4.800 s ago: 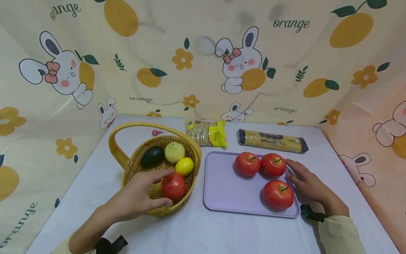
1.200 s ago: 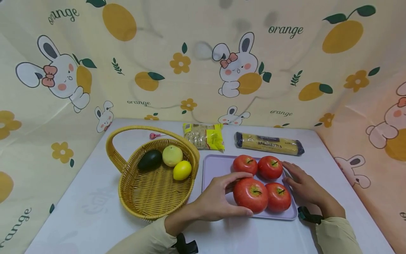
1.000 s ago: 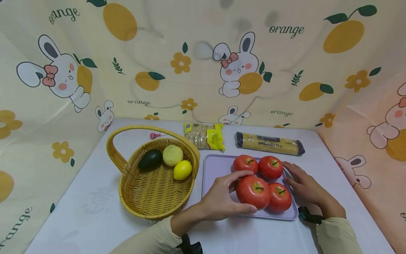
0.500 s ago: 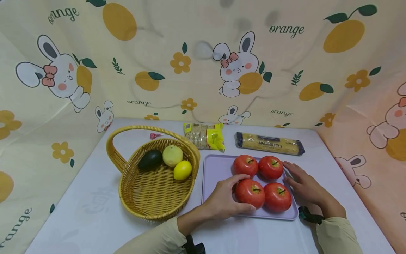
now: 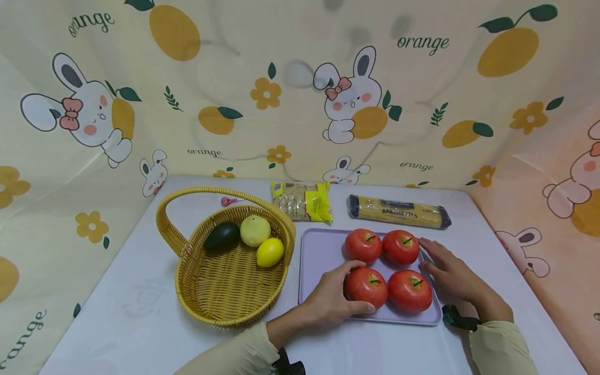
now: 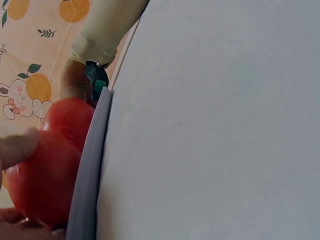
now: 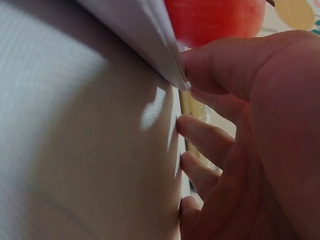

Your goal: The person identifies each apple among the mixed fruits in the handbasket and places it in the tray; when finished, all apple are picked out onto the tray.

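My left hand holds a red apple at the front of the lilac tray, thumb on the near side and fingers around the far side. Seen from the left wrist, that apple sits low beside the tray wall. Three more red apples share the tray: one front right, one behind the held one and one back right. My right hand rests at the tray's right edge, its thumb against the rim and its relaxed fingers spread by the table.
To the left stands a wicker basket with a tall handle, holding an avocado, a pale green round fruit and a lemon. Behind lie a yellow clear packet, a spaghetti pack and a small pink-headed item.
My left hand took the apple out of the basket, carried it right to the tray and lowered it beside the front right apple. My right hand stayed at the tray's edge.
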The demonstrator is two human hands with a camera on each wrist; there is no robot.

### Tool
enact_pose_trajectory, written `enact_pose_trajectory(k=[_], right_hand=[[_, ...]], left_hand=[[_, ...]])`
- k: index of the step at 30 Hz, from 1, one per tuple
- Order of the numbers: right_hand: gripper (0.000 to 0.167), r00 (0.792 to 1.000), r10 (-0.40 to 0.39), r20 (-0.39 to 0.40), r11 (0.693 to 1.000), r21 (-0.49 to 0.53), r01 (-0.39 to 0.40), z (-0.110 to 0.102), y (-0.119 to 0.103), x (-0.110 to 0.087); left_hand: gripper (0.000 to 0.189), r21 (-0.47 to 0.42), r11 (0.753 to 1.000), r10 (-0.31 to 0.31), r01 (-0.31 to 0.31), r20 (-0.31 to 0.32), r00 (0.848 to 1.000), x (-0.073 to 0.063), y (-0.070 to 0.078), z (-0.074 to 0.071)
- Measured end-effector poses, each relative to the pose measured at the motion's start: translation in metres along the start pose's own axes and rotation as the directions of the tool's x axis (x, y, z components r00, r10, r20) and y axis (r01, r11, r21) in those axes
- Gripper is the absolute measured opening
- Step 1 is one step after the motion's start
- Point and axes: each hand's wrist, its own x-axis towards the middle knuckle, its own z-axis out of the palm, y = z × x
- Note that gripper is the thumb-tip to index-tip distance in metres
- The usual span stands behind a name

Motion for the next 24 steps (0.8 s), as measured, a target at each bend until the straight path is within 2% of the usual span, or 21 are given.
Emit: enact_pose_trajectory(k=[5,10,16,20,24], right_hand=[[0.080,1.000,-0.012,-0.009,1.000,-0.007,0.012,-0.001,0.001,-0.001],[0.080,1.000,-0.012,-0.011,1.000,-0.004,0.012,-0.001,0.002,-0.003],[0.081,1.000,-0.001,0.000,1.000,0.014,0.001,0.000,0.003,-0.003],[0.081,1.000,-0.008,0.000,1.000,0.014,0.008,0.000,0.001,-0.001],[0.079,1.000,-0.012,-0.012,1.000,-0.027,0.012,-0.001,0.000,-0.001]], left_hand=[[0.085,0.067,0.998,0.009,-0.007,-0.035,0.999,0.000,0.000,-0.001],[0.088,0.128,0.992,0.018,-0.013,-0.040,0.999,-0.001,0.002,0.000],[0.093,0.237,0.972,0.025,-0.014,-0.042,0.999,-0.004,0.007,-0.001],[0.094,0.305,0.952,0.047,-0.029,-0.051,0.998,-0.011,0.021,-0.010],[0.087,0.292,0.952,0.111,-0.092,-0.049,0.993,-0.025,0.043,-0.027]])
